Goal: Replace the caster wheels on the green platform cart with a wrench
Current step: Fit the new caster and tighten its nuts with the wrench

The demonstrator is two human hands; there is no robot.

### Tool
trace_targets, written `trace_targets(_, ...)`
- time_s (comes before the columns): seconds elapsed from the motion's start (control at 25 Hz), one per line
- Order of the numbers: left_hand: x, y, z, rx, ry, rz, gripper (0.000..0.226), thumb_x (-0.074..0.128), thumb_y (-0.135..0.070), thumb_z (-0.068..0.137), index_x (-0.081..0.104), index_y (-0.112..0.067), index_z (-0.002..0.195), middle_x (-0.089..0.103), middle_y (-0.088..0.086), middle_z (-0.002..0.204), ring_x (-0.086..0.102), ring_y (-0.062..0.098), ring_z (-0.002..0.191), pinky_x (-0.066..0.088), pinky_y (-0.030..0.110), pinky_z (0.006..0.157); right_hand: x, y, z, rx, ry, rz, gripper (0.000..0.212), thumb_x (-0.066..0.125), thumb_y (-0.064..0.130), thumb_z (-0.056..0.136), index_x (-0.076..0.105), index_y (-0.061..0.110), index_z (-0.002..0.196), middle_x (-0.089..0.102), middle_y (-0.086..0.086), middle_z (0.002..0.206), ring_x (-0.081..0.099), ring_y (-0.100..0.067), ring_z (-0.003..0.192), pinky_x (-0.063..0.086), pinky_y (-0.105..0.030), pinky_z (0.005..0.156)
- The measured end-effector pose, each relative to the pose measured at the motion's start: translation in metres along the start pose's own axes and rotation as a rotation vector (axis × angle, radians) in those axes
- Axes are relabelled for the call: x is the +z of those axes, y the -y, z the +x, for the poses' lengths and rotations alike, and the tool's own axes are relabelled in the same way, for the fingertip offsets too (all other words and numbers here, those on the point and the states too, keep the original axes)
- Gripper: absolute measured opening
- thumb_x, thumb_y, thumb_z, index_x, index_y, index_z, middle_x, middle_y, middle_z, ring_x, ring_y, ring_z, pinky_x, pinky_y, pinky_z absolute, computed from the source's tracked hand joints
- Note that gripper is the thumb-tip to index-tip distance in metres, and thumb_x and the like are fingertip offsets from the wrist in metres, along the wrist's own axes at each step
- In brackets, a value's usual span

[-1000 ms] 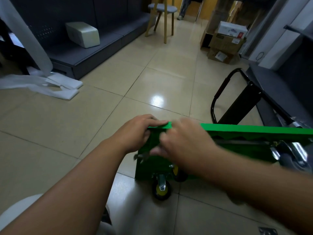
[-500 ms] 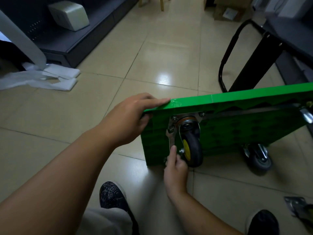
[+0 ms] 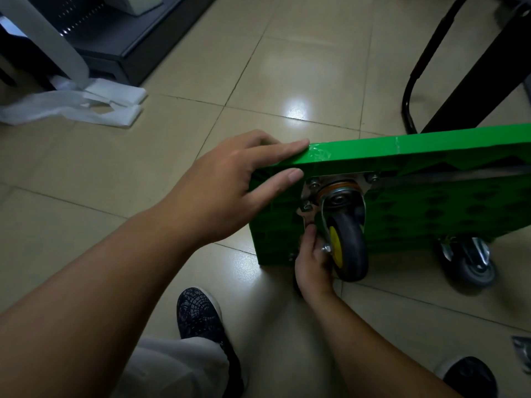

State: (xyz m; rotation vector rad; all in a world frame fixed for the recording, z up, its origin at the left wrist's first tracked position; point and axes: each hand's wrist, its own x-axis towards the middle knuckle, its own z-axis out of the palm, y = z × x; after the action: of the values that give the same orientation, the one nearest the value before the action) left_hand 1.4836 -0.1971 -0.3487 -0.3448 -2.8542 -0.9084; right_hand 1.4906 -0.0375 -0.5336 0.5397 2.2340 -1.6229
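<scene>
**While Cart Stands on Edge, Hands Work at a Caster**

As the green platform cart stands tipped on its long edge on the tiled floor, its ribbed underside faces the camera, just in front of the person's feet. The left hand lies flat over the cart's upper near corner, with straight fingers along the top edge and the thumb stretched across the underside just below it. The right hand reaches up from below and curls round the shaft of a wrench. The silvery head of the tool sits against a bolt at the left side of the metal mounting plate.

A caster wheel, dark-tyred with a yellow hub, hangs from that plate close beside the right hand's knuckles. A second caster, grey, juts from the cart's lower edge further right, near the floor. The cart's black handle shows beyond the top edge.

Dark patterned shoes are in view: the left shoe below the left forearm, the right shoe at the lower right corner. A pale trouser leg shows at the bottom. White foam sheets lie crumpled on the floor at far left, beside a dark shelf unit. A small metal piece rests on the floor at the right margin, too cropped to identify.
</scene>
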Motion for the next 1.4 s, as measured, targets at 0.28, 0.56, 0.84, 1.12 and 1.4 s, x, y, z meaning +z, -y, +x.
trace_targets(0.28,0.001,0.0,0.002,-0.002,-0.028,0.004,0.043,0.042,-0.04,0.102,0.054,-0.04,0.143,0.06,-0.016,0.119,0.057,0.008,0.11,0.053,0.04,0.084,0.017,-0.004,0.0,-0.157,0.022,0.192,0.063,0.028,0.08,0.079,0.055,0.024,0.077,0.059,0.004,0.076,0.059,-0.019,0.079,0.046,-0.034,0.079)
trace_targets(0.56,0.001,-0.002,0.002,-0.026,-0.016,-0.012,0.044,0.042,-0.041,0.101,0.053,-0.042,0.143,0.06,-0.016,0.12,0.057,0.009,0.11,0.053,0.042,0.085,-0.006,0.003,-0.01,0.028,-0.065,0.014,0.11,0.013,0.1,0.059,0.07,0.017,0.105,0.067,-0.01,0.115,0.056,-0.034,0.117,0.037,-0.05,0.11)
trace_targets(0.84,0.003,-0.001,0.002,-0.025,-0.032,-0.011,0.043,0.043,-0.04,0.101,0.055,-0.041,0.142,0.06,-0.015,0.12,0.057,0.007,0.109,0.052,0.038,0.085,0.001,0.01,-0.004,-0.091,0.012,0.093,0.088,0.024,0.092,0.079,0.058,0.03,0.131,0.063,-0.004,0.128,0.056,-0.032,0.123,0.043,-0.047,0.108)
trace_targets(1.12,0.003,-0.002,0.003,-0.031,-0.042,-0.011,0.043,0.044,-0.039,0.101,0.055,-0.04,0.142,0.061,-0.016,0.119,0.057,0.006,0.109,0.053,0.036,0.085,0.03,0.007,-0.014,-0.155,-0.044,0.353,0.062,0.031,0.065,0.089,0.053,0.012,0.067,0.056,-0.001,0.06,0.053,-0.012,0.056,0.043,-0.022,0.057)
trace_targets(1.4,0.002,-0.003,0.006,-0.05,-0.075,-0.016,0.042,0.047,-0.041,0.098,0.059,-0.042,0.138,0.066,-0.018,0.121,0.06,0.005,0.11,0.053,0.041,0.085,0.035,0.012,-0.02,-0.057,-0.045,0.493,0.051,0.038,0.054,0.1,0.046,0.019,0.065,0.041,0.01,0.053,0.04,-0.011,0.051,0.035,-0.027,0.055)
